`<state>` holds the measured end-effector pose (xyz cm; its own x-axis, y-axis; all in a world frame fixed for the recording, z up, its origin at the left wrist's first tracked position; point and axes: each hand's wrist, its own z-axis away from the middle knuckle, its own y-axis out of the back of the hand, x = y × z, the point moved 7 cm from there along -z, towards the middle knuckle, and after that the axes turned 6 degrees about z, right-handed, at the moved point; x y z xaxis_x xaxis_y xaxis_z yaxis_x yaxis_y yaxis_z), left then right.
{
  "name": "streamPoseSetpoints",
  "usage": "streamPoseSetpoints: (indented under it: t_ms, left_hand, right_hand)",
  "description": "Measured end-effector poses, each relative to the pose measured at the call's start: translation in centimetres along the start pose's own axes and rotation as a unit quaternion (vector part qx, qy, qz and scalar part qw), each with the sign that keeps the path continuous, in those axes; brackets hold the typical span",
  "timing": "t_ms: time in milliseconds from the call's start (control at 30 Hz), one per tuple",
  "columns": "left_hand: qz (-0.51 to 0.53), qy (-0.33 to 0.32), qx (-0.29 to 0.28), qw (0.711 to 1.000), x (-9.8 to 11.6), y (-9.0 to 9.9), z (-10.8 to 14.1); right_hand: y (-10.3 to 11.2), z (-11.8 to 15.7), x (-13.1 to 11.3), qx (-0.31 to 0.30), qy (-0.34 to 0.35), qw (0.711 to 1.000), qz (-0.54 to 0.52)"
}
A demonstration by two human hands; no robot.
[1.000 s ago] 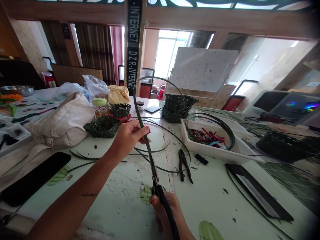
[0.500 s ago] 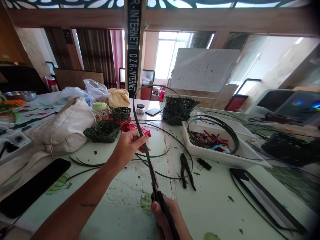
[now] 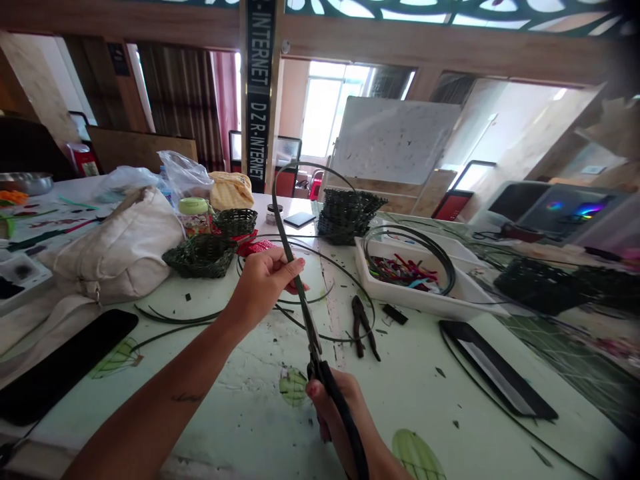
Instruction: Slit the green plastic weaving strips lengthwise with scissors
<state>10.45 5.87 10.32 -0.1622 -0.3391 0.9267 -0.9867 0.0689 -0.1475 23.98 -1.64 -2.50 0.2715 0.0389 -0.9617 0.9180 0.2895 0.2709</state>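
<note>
Your left hand (image 3: 263,283) pinches a strip (image 3: 281,223) above the bench (image 3: 240,407): dark green, narrow, flat, bowed over at the top. Its lower length meets the blades of the scissors (image 3: 327,381); your right hand (image 3: 331,415) grips their black handles.

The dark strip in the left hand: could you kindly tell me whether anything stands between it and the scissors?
Nothing visible does: below the left hand, which pinches it, the dark strip runs uncovered down to the scissors in the right hand. The pliers lie to the right of that line.
</note>
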Motion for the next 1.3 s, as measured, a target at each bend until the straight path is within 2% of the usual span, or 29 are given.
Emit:
streamPoseSetpoints:
  t_ms: [133,333,533,867,1100,1300]
  left_hand:
    - [-0.004,0.0,-0.005,1.0,-0.2,0.1,0.1]
    - [-0.02,-0.009,0.01,1.0,-0.3,0.7,0.2]
    - [-0.024,0.001,-0.002,1.0,-0.4,0.2,0.8]
    - [-0.012,-0.003,0.01,1.0,-0.7,0.3,0.9]
    - [-0.043,0.01,0.004,0.999,-0.8,0.7,0.8]
    - [-0.044,0.017,0.0,0.999,-1.0,0.3,1.3]
  right_hand:
    - [-0.1,0.0,0.7,0.012,-0.021,1.0,0.003]
    - [0.0,-0.2,0.2,0.019,0.01,0.999,0.032]
    - [0.4,-0.1,-0.4,0.007,0.026,0.998,0.052]
    - [0.0,0.4,0.6,0.027,-0.028,0.999,0.03]
    - [0.7,-0.3,0.4,0.014,0.021,0.995,0.1]
    - [0.9,-0.3,-0.4,0.004,0.036,0.99,0.138]
